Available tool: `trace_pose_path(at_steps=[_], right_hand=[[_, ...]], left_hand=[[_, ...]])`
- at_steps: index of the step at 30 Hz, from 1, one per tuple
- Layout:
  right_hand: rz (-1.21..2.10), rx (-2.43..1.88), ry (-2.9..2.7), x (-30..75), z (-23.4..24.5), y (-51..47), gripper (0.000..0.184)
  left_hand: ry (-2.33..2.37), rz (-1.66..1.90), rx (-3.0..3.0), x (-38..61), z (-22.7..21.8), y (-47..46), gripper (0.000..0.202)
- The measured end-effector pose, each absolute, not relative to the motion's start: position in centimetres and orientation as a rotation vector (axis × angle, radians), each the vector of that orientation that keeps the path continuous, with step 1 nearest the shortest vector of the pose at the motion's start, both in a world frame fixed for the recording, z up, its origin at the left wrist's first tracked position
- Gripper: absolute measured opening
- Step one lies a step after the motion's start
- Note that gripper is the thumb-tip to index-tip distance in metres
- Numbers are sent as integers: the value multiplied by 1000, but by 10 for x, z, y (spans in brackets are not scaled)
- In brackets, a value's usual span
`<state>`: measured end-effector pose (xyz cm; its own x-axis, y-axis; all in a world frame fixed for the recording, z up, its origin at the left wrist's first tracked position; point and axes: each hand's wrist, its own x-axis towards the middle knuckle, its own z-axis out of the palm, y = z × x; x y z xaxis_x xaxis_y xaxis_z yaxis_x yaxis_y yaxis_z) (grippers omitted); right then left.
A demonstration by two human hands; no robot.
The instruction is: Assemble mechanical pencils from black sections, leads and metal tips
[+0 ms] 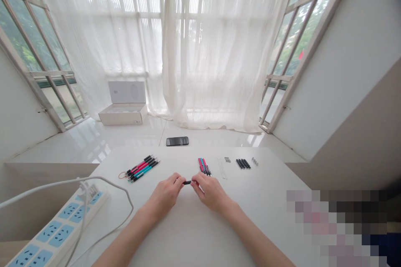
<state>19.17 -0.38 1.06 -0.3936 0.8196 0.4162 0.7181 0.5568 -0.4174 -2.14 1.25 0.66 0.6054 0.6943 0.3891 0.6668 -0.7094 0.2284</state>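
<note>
One slim black tube (187,182) between fingers (179,180)

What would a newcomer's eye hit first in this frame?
Probably the left hand and right hand, meeting mid-table with a slim black piece between their fingers. Next, the big sheer white curtain filling the background, and the white power strip with blue sockets at lower left. The red, blue and black pens left of the hands add bright colour.
</note>
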Motion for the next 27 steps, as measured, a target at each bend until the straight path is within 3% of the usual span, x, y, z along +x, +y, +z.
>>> trace_pose_path(at_steps=[10,27], right_hand=[[626,-1245,-2130,191,3,5,37],[651,-1170,-2169,193,1,6,35]], left_hand=[[1150,819,2739,-16,5,13,6],[1125,654,2728,-17,0,12,23]])
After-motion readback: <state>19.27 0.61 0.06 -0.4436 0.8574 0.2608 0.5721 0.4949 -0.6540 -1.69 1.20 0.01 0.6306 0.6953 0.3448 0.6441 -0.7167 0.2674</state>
